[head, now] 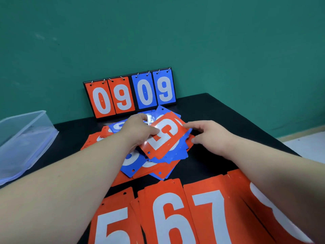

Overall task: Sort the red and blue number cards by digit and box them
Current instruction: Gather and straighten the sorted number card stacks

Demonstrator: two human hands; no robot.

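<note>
A loose heap of red and blue number cards (158, 161) lies mid-table. On top sits a red card with a white 5 (165, 134), turned sideways. My left hand (139, 131) grips its left edge, thumb on the face. My right hand (207, 132) pinches its right corner with the fingertips. Along the near edge lie sorted red piles: a 5 (112, 224), a 6 (168, 213), a 7 (209, 210) and a pile (260, 199) partly hidden under my right forearm.
A flip scoreboard (131, 93) reading 09 in red and 09 in blue stands at the back against the green wall. A clear plastic box (22, 141) sits at the left edge of the black table (219, 110).
</note>
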